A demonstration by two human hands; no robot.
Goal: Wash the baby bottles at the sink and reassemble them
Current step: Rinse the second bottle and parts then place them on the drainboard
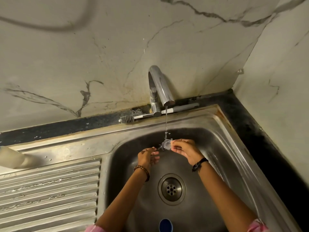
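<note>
Nipple [167, 144] pinched in right hand [183, 150] fingers under tap [161, 88] stream; left hand [148, 156] loosely curled, empty. Slippery, could drop toward drain [171, 189].

No text, label, brand, number or sign is showing legibly anywhere.
</note>
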